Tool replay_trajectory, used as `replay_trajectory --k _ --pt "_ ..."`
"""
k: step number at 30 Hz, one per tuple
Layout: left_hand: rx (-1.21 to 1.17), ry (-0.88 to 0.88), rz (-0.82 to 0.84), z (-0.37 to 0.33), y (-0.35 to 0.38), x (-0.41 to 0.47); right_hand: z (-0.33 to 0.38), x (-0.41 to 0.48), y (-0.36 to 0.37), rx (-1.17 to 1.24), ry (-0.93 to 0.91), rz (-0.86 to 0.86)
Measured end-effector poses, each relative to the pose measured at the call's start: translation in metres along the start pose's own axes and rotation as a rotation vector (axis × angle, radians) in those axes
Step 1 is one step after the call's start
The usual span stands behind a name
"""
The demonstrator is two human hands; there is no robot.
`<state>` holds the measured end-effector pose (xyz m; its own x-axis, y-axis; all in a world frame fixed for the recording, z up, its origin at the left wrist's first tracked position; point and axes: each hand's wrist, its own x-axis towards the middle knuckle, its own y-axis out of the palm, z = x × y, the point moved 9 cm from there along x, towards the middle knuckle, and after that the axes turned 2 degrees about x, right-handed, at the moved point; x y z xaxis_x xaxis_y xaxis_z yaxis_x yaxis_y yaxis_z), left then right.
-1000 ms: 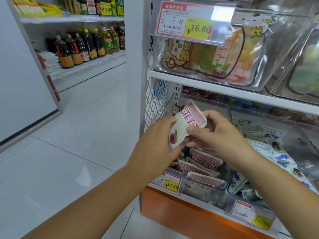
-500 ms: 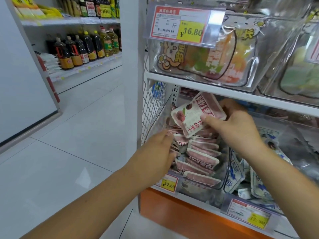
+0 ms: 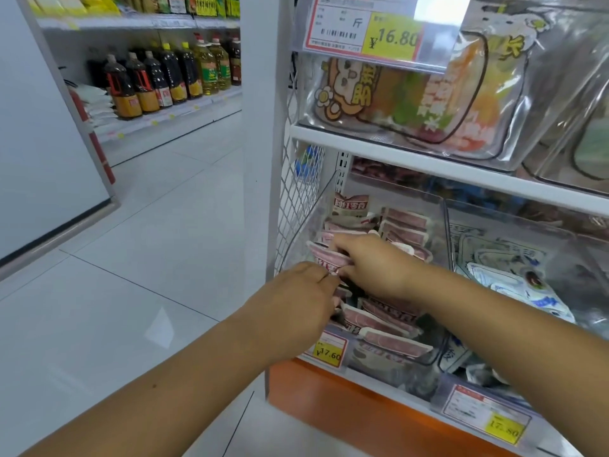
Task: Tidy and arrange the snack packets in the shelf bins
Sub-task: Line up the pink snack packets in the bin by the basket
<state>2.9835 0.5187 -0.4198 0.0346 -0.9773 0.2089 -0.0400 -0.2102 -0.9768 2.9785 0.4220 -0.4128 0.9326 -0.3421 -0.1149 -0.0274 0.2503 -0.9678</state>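
Fingers (image 3: 341,247) of the left hand (image 3: 296,291) and right hand (image 3: 375,270) are closed in a pinch. In the left bin (image 3: 442,245), just above the stack (image 3: 389,321), one pink packet (image 3: 324,257) is gripped between them; it is best laid flat, squared with the row.

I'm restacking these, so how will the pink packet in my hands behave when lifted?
Probably floppy: the packet bends between the left hand and right hand. Likely light, since a fingertip pinch seems enough to hold it. Its film looks smooth, so it may slide off the stacked packets.
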Motion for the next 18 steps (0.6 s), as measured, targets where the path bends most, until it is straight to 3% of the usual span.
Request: replay_trajectory --k 4,9,14,18 --pt "-0.072 -0.026 -0.020 -0.003 -0.006 0.001 -0.001 0.003 0.014 -0.030 -0.001 0.220" --pt "-0.151 -0.153 -0.106 0.006 -0.012 0.007 -0.026 -0.015 -0.057 0.153 0.089 -0.051" --pt "-0.081 -0.167 0.005 0.004 0.001 0.025 -0.047 0.000 -0.039 -0.002 0.183 0.085" --pt "-0.094 -0.172 -0.030 0.007 0.000 0.025 -0.030 0.012 -0.029 -0.303 0.137 0.108"
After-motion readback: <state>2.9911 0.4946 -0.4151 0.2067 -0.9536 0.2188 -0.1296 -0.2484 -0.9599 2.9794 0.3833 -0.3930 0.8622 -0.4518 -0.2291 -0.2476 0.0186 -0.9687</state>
